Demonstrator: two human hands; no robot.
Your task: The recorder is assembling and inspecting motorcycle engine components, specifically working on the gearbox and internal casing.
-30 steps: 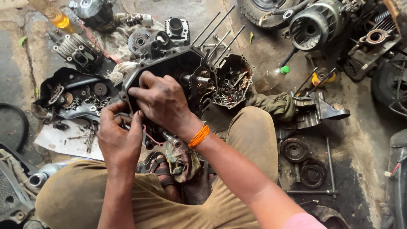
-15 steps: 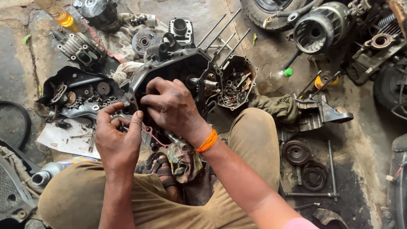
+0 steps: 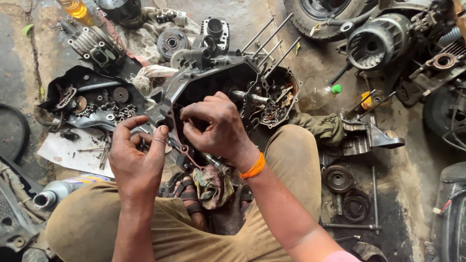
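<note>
View: looking down from a head camera at a person crouched on a greasy workshop floor (image 3: 291,43), knees in tan trousers filling the lower frame.
Engine case: a dark, opened engine crankcase (image 3: 213,80) sits at centre frame between the knees, with long studs (image 3: 272,41) rising toward the upper right and gears showing inside its right half.
Left hand: the left hand (image 3: 136,160), lower left of centre, is half open, thumb and fingers spread and curled at the case's lower left edge; whether it pinches anything small I cannot tell.
Right hand: the right hand (image 3: 218,128), with an orange wrist thread (image 3: 253,167), is curled over the open case mouth, fingertips bent in as if gripping the rim or a thin gasket there; what it holds is hidden.
Around it: a cover tray of loose gears and washers (image 3: 97,102) at left, a cylinder head (image 3: 92,46) upper left, a grey bottle (image 3: 60,189) lower left, clutch rings (image 3: 340,179) at right.
Progress: the engine looks well stripped, with many parts laid out and the case open; work at its rim appears unfinished.
</note>
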